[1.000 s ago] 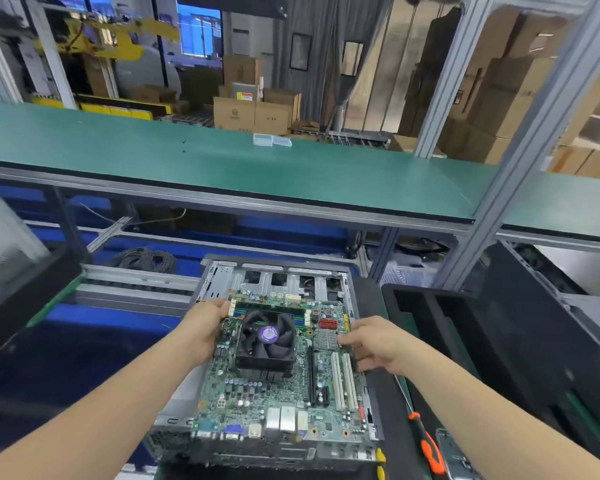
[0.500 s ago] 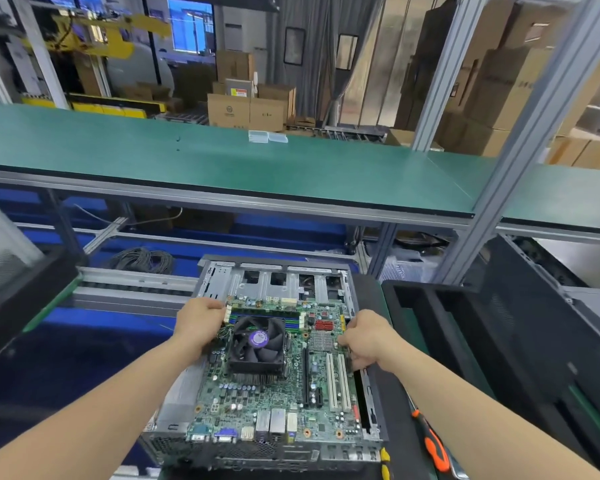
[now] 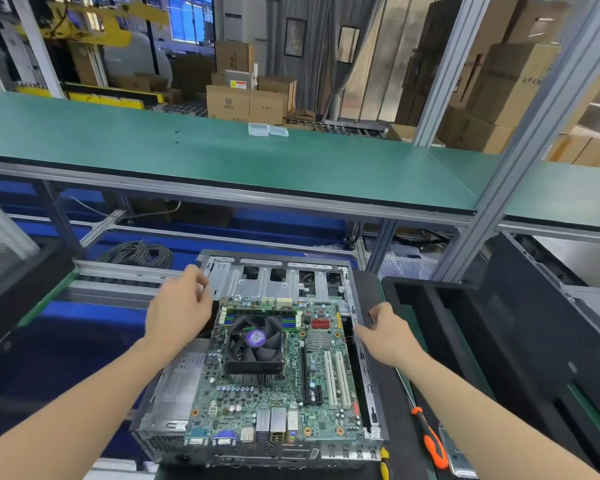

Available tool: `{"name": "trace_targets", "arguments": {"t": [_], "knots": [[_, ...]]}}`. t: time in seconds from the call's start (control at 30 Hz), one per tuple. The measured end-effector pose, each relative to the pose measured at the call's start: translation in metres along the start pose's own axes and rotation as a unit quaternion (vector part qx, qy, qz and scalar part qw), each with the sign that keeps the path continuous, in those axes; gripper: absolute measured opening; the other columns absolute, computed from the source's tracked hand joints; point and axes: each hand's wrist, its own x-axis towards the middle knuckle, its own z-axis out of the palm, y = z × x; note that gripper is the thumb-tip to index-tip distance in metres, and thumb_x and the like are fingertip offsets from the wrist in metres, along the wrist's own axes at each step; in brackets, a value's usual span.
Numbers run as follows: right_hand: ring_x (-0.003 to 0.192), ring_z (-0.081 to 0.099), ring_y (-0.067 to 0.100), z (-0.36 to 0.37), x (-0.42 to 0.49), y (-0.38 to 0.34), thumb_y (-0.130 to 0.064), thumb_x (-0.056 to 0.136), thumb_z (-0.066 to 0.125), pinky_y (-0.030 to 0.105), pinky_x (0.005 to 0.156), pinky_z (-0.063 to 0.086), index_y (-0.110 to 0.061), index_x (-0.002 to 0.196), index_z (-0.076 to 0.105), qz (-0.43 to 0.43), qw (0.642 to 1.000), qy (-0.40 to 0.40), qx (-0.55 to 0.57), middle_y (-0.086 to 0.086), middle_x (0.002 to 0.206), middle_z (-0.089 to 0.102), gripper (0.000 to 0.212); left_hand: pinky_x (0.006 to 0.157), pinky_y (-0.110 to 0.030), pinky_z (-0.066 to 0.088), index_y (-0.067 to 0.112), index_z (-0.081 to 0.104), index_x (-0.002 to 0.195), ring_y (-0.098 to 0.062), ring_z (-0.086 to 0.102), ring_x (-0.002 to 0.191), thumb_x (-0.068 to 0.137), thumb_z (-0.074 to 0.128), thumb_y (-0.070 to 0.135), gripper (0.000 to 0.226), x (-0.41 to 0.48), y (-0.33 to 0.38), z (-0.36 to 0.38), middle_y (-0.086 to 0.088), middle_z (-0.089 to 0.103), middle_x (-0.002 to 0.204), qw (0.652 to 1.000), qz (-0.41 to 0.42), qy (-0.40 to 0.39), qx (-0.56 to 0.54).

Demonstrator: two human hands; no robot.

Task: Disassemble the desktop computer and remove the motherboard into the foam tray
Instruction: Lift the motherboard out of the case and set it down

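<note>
The green motherboard (image 3: 257,403), with a black fan cooler (image 3: 255,342) on it, lies inside the open metal computer case (image 3: 257,282) in front of me. My left hand (image 3: 179,313) hovers above the case's far left corner with loosely curled fingers that hold nothing. My right hand (image 3: 385,330) is at the case's right wall, its fingers by the rim and its thumb pointing toward the board; it grips nothing that I can see. The black foam tray (image 3: 416,306) stands directly right of the case.
An orange-handled screwdriver (image 3: 430,441) lies between the case and the tray at the lower right. A green shelf (image 3: 222,157) spans the view above the bench. A coil of grey cable (image 3: 136,254) lies behind the case, and a dark case panel (image 3: 534,341) leans at the right.
Both hands have let go of the motherboard and moved outward. The left one rose toward the far left corner; the right one went to the right wall. The board lies in the case.
</note>
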Motion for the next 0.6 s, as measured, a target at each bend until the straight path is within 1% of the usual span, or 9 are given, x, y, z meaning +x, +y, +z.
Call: {"name": "trace_targets", "arguments": {"t": [0.07, 0.13, 0.23, 0.3, 0.33, 0.4, 0.47, 0.53, 0.6], "knots": [[0.103, 0.057, 0.016, 0.018, -0.006, 0.007, -0.046, 0.1, 0.059, 0.032, 0.087, 0.043, -0.017, 0.148, 0.035, 0.015, 0.995, -0.023, 0.093, 0.009, 0.141, 0.053, 0.061, 0.082, -0.046, 0.055, 0.017, 0.052, 0.126, -0.023, 0.061, 0.098, 0.091, 0.073, 0.027, 0.042, 0.0, -0.024, 0.001, -0.003, 0.062, 0.11, 0.997, -0.038, 0.0, -0.062], [0.118, 0.053, 0.018, 0.036, -0.015, 0.015, -0.048, 0.101, 0.058, 0.035, 0.099, 0.043, -0.021, 0.156, 0.03, 0.021, 0.987, -0.023, 0.157, 0.005, 0.151, 0.049, 0.067, 0.093, -0.046, 0.05, 0.023, 0.043, 0.145, -0.025, 0.057, 0.115, 0.092, 0.075, 0.036, 0.064, -0.005, -0.052, 0.005, -0.004, 0.055, 0.133, 0.968, -0.141, -0.092, -0.184], [0.142, 0.043, 0.02, 0.049, -0.021, 0.02, -0.046, 0.104, 0.054, 0.035, 0.114, 0.036, -0.025, 0.162, 0.028, 0.024, 0.977, -0.008, 0.213, -0.004, 0.161, 0.041, 0.068, 0.088, -0.034, 0.046, 0.064, 0.051, 0.129, -0.008, 0.063, 0.109, 0.089, 0.064, 0.063, 0.042, -0.021, -0.074, 0.013, 0.021, 0.063, 0.124, 0.892, -0.249, -0.216, -0.311], [0.137, 0.048, 0.016, 0.051, -0.017, 0.02, -0.041, 0.105, 0.053, 0.029, 0.109, 0.037, -0.024, 0.16, 0.035, 0.013, 0.976, 0.011, 0.216, -0.009, 0.154, 0.049, 0.06, 0.086, -0.029, 0.045, 0.071, 0.06, 0.113, 0.003, 0.069, 0.098, 0.09, 0.06, 0.063, 0.025, -0.021, -0.077, 0.021, 0.032, 0.07, 0.112, 0.877, -0.248, -0.216, -0.351], [0.128, 0.055, 0.014, 0.053, -0.015, 0.019, -0.039, 0.105, 0.053, 0.028, 0.104, 0.041, -0.025, 0.158, 0.041, 0.007, 0.976, 0.016, 0.215, -0.01, 0.146, 0.057, 0.055, 0.085, -0.029, 0.045, 0.067, 0.063, 0.113, 0.005, 0.069, 0.095, 0.094, 0.058, 0.058, 0.022, -0.018, -0.076, 0.025, 0.031, 0.072, 0.109, 0.872, -0.244, -0.206, -0.371], [0.111, 0.062, 0.012, 0.053, -0.009, 0.018, -0.036, 0.105, 0.052, 0.029, 0.094, 0.047, -0.027, 0.153, 0.047, 0.0, 0.975, 0.015, 0.22, -0.013, 0.127, 0.067, 0.049, 0.099, -0.039, 0.046, 0.049, 0.058, 0.135, -0.01, 0.067, 0.107, 0.105, 0.052, 0.039, 0.032, -0.004, -0.07, 0.036, 0.009, 0.072, 0.124, 0.861, -0.254, -0.187, -0.399], [0.119, 0.059, 0.013, 0.049, 0.002, 0.018, -0.034, 0.106, 0.051, 0.032, 0.102, 0.047, -0.026, 0.154, 0.046, -0.01, 0.975, 0.01, 0.221, -0.013, 0.133, 0.064, 0.05, 0.118, -0.048, 0.034, 0.025, 0.042, 0.155, -0.032, 0.056, 0.13, 0.11, 0.043, 0.022, 0.045, 0.014, -0.071, 0.048, -0.013, 0.057, 0.145, 0.853, -0.268, -0.189, -0.406], [0.127, 0.056, 0.015, 0.042, 0.019, 0.017, -0.033, 0.106, 0.051, 0.036, 0.108, 0.046, -0.026, 0.156, 0.044, -0.016, 0.976, 0.007, 0.217, -0.012, 0.141, 0.06, 0.05, 0.121, -0.045, 0.03, 0.018, 0.034, 0.159, -0.036, 0.046, 0.141, 0.111, 0.04, 0.017, 0.048, 0.026, -0.07, 0.058, -0.017, 0.048, 0.152, 0.853, -0.279, -0.193, -0.398], [0.094, 0.063, 0.005, 0.034, 0.038, 0.016, -0.033, 0.107, 0.05, 0.028, 0.082, 0.052, -0.031, 0.152, 0.049, -0.017, 0.976, 0.003, 0.216, -0.016, 0.113, 0.069, 0.045, 0.12, -0.044, 0.032, 0.019, 0.04, 0.157, -0.034, 0.049, 0.138, 0.111, 0.043, 0.022, 0.046, 0.037, -0.062, 0.068, -0.015, 0.052, 0.15, 0.846, -0.289, -0.188, -0.406]]}}
